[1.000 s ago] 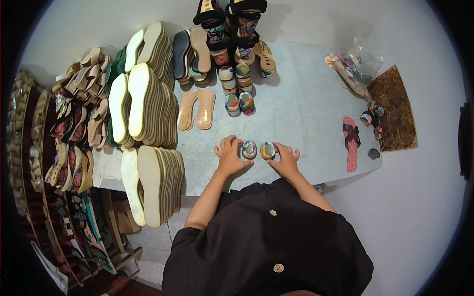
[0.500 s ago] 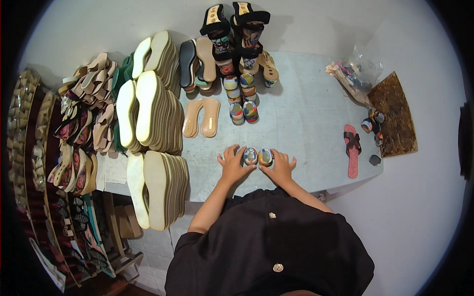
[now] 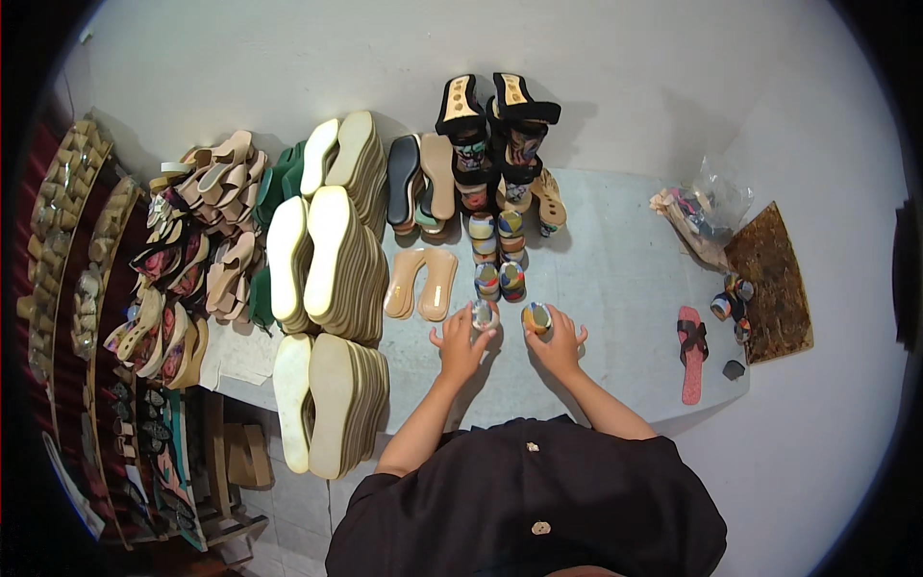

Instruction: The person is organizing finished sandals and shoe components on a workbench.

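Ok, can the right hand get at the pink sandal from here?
Probably yes: nothing visible stands between the right hand and the pink sandal, though that hand holds a multicoloured piece.

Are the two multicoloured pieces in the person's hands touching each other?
Apart. The head view plainly shows tabletop between the first piece in the left hand and the second piece in the right hand.

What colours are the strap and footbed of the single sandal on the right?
Dark brown strap, pink footbed; head view.
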A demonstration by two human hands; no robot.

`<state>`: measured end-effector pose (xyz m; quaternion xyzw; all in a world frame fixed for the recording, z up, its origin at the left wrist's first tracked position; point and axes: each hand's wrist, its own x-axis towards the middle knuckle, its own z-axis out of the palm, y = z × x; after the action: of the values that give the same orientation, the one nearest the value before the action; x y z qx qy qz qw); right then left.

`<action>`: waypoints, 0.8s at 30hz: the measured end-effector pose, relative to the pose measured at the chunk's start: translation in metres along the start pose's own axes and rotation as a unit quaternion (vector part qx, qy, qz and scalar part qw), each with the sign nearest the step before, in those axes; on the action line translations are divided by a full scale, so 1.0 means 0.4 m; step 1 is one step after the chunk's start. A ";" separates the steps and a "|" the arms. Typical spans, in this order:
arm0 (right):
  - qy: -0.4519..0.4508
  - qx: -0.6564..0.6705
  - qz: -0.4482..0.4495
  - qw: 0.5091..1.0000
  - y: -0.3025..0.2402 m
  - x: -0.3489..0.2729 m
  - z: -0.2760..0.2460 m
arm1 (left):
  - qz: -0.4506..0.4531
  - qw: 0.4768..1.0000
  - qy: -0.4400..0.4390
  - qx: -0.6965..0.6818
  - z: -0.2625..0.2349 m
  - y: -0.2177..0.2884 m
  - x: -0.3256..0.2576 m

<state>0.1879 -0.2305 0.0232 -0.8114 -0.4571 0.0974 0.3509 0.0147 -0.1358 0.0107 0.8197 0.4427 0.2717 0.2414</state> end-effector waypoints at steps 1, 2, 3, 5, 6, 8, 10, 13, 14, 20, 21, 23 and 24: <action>0.003 0.002 -0.004 1.000 -0.013 0.029 0.001 | -0.003 1.000 0.030 -0.004 -0.005 -0.003 0.029; 0.003 0.003 -0.007 1.000 -0.027 0.058 0.003 | -0.002 0.999 0.049 0.019 -0.012 0.000 0.057; 0.002 0.004 -0.010 1.000 -0.040 0.085 0.005 | 0.000 0.998 0.053 0.019 -0.013 -0.001 0.086; 0.003 0.010 -0.009 1.000 -0.061 0.134 0.018 | 0.016 0.996 0.085 -0.021 -0.009 -0.009 0.140; 0.000 0.014 -0.005 1.000 -0.071 0.153 0.026 | 0.020 0.995 0.089 -0.035 -0.004 -0.012 0.162; 0.021 0.026 -0.020 0.999 -0.085 0.182 0.042 | 0.012 0.995 0.093 -0.015 0.009 -0.006 0.185; 0.041 0.037 -0.032 0.998 -0.090 0.200 0.053 | 0.002 0.995 0.096 0.005 0.022 0.004 0.196; 0.020 0.005 -0.049 0.999 -0.082 0.220 0.072 | -0.040 0.997 0.067 -0.025 0.029 0.027 0.201; 0.018 -0.011 -0.052 0.998 -0.080 0.221 0.078 | -0.056 0.996 0.062 -0.040 0.030 0.029 0.201; 0.011 -0.036 -0.054 0.998 -0.077 0.220 0.100 | -0.069 0.991 0.078 -0.079 0.057 0.011 0.211; 0.014 -0.040 -0.057 0.997 -0.078 0.222 0.100 | -0.063 0.990 0.086 -0.087 0.059 0.011 0.211; 0.016 -0.047 -0.061 0.997 -0.080 0.223 0.100 | -0.066 0.989 0.074 -0.106 0.059 0.007 0.213; 0.020 -0.053 -0.065 0.996 -0.081 0.223 0.100 | -0.066 0.988 0.061 -0.124 0.055 0.006 0.214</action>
<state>0.1971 -0.1279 0.0297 -0.7992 -0.5064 0.0342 0.3221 0.0701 -0.0671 0.0159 0.7341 0.4726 0.3579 0.3311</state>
